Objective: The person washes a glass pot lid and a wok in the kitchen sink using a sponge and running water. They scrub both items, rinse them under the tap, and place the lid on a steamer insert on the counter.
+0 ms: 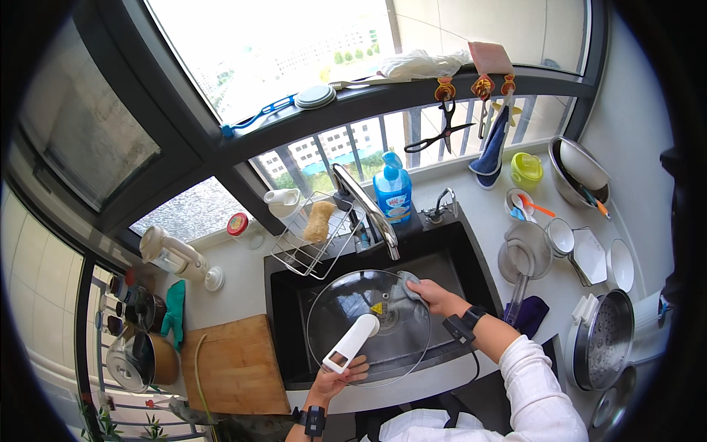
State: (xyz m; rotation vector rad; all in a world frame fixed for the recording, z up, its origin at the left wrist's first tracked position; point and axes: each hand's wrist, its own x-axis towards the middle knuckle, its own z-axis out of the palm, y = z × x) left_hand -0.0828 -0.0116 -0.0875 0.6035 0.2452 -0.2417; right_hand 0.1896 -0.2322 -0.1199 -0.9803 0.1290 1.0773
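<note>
A yellow triangular sticker (377, 309) sits on the glass lid (335, 302), its marks too small to read. The blue soap bottle (391, 179) carries a front label (398, 203) with lettering. Pale marks on the jar's red top (237, 224) and gold ones on the red hook (482, 86) are too small to make out.

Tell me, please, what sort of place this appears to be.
Most likely a home kitchen, judging by the black sink, the chrome faucet over it and the wooden cutting board to its left.
</note>
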